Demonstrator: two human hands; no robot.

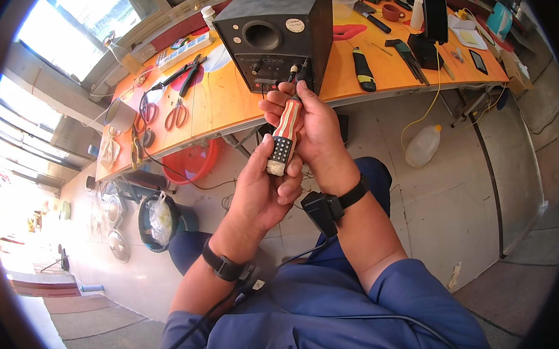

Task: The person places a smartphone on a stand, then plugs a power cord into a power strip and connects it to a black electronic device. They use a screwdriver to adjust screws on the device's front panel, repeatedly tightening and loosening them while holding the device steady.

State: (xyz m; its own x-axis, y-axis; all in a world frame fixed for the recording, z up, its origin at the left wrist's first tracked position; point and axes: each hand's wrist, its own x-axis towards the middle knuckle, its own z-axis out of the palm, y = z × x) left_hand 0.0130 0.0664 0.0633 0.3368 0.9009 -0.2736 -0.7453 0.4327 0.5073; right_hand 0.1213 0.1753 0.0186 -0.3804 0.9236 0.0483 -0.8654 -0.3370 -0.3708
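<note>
Red basin (190,169) partly below orange table (212,110); white bag (160,224) in bin (187,220); translucent jug (422,147) on floor (383,132).

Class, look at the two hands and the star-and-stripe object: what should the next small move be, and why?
Perhaps ease the right hand slightly aside: its fingers partly cover the upper end of the star-and-stripe object, which points toward the black loudspeaker, while the left hand grips the lower end and could likely steady it.

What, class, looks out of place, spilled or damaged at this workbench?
No spill or clear damage shows. The black speaker seems turned back to front, its connector panel facing the camera, and a yellow-handled tool lies near the edge of the table, which looks careless.
</note>
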